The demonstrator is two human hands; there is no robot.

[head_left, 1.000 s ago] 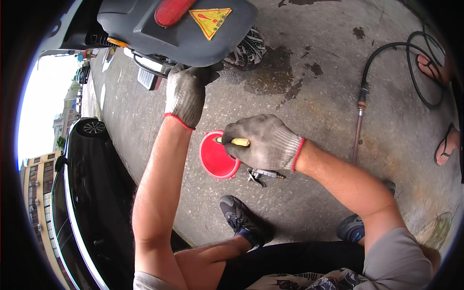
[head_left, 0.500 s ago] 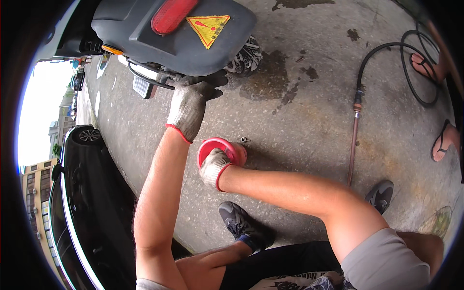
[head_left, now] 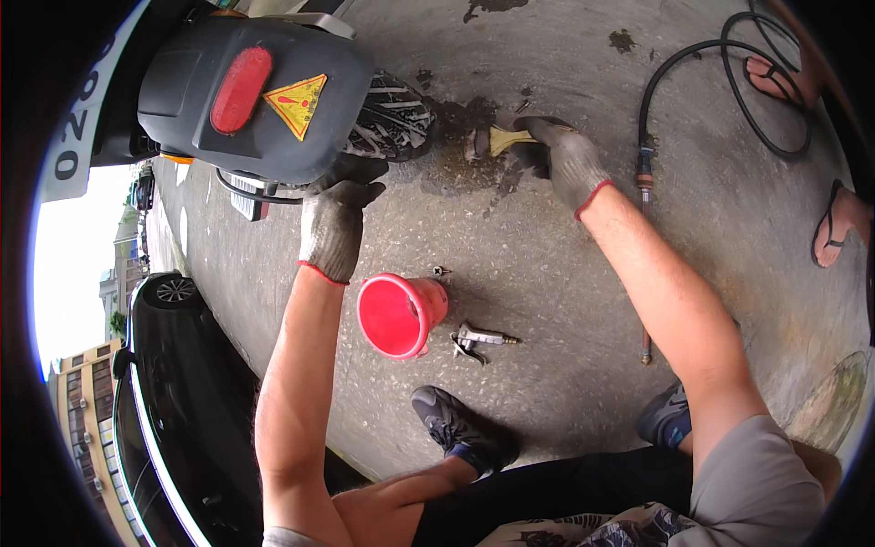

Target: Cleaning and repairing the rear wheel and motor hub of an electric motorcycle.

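Observation:
My left hand (head_left: 333, 228), in a grey-white work glove with a dark palm, is closed at the lower edge of a motorbike's dark grey rear mudguard (head_left: 324, 91). What its fingers hold there, if anything, is hidden. The mudguard bears a red reflector (head_left: 241, 89) and a yellow triangle sticker (head_left: 296, 105). Out to the right, my gloved right hand (head_left: 570, 155) grips a flat paintbrush (head_left: 508, 139) over the wet patch of ground beside the knobbly rear tyre (head_left: 392, 118). The bristle end points left, toward the tyre, a short way off it.
A pink-red bucket (head_left: 430, 301) stands between my arms. Near it lie a metal air blow gun (head_left: 478, 339) and a small metal fitting (head_left: 442, 271). A black hose (head_left: 644, 118) runs at the right, by another person's sandalled foot (head_left: 829, 242). A black car (head_left: 182, 392) is at the left.
My right hand has come up out of the bucket and swung away to the far right with the paintbrush. My left hand stays by the mudguard. The blow gun now shows.

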